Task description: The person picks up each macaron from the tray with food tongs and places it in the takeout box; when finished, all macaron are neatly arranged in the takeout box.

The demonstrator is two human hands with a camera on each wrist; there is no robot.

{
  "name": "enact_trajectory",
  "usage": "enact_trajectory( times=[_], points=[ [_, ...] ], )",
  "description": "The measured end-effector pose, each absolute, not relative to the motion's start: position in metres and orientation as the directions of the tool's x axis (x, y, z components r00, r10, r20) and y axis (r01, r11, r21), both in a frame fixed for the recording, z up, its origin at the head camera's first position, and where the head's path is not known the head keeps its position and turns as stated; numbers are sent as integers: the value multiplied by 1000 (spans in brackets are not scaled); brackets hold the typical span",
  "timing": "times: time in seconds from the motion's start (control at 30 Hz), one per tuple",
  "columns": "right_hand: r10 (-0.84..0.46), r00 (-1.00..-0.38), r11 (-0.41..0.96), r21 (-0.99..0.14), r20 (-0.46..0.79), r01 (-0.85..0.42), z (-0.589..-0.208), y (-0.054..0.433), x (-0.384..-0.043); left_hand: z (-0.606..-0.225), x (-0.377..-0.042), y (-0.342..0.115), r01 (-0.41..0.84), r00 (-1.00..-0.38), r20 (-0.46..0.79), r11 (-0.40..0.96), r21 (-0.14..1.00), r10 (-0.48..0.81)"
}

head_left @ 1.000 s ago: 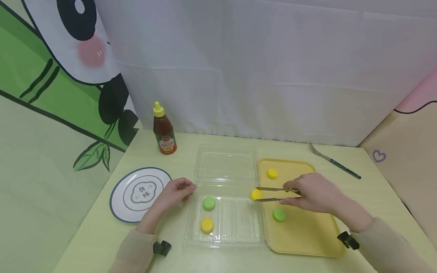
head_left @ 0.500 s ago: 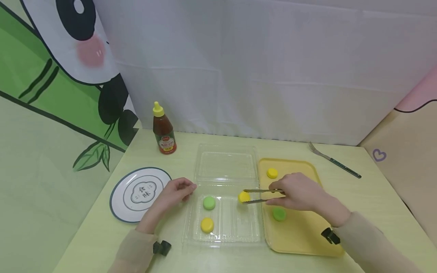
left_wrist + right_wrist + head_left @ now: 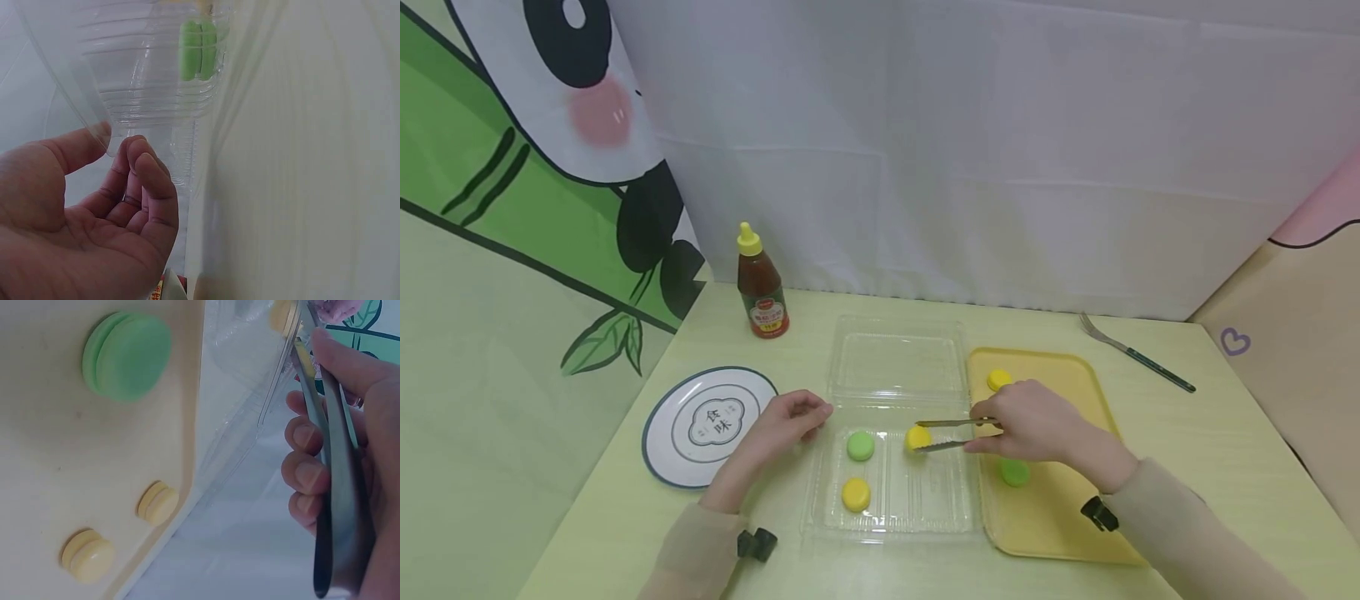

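Note:
My right hand [image 3: 1030, 425] grips metal tongs [image 3: 340, 481], whose tips close around a yellow macaron [image 3: 917, 438] over the base of a clear plastic clamshell box [image 3: 925, 508]. A green macaron [image 3: 861, 446] and a yellow-orange macaron [image 3: 856, 495] sit in the base's left part. At the box's left edge, by the hinge, my left hand [image 3: 790, 421] pinches the rim between thumb and fingertips, as the left wrist view shows.
Right of the box, a yellow tray [image 3: 1067, 529] bears a green macaron [image 3: 128, 356] and two yellow ones, partly hidden by my right hand in the head view. A plate [image 3: 670, 433] and sauce bottle [image 3: 763, 292] stand left; a fork [image 3: 1138, 354] lies back right.
My right hand has carried the yellow macaron in the tongs leftward, from the tray's edge to over the box base. My left hand has stayed in place.

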State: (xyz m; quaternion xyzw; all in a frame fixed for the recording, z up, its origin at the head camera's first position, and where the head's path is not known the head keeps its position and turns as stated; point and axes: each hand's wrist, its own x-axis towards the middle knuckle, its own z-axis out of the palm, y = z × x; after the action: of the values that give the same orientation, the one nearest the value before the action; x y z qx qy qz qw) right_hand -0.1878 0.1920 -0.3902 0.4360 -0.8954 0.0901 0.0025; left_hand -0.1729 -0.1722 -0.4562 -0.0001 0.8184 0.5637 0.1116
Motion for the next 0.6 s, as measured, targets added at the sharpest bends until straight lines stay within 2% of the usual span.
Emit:
enact_trajectory(
  times=[0.27,0.6],
  points=[
    [-776,-629,615,-173,38,-769,-394,187,-189,-457,-174,-172,-138,-974,-193,368,920,118],
    [-783,-620,606,-162,54,-779,-400,180,-192,-456,-173,-172,-140,-972,-196,354,925,126]
  ],
)
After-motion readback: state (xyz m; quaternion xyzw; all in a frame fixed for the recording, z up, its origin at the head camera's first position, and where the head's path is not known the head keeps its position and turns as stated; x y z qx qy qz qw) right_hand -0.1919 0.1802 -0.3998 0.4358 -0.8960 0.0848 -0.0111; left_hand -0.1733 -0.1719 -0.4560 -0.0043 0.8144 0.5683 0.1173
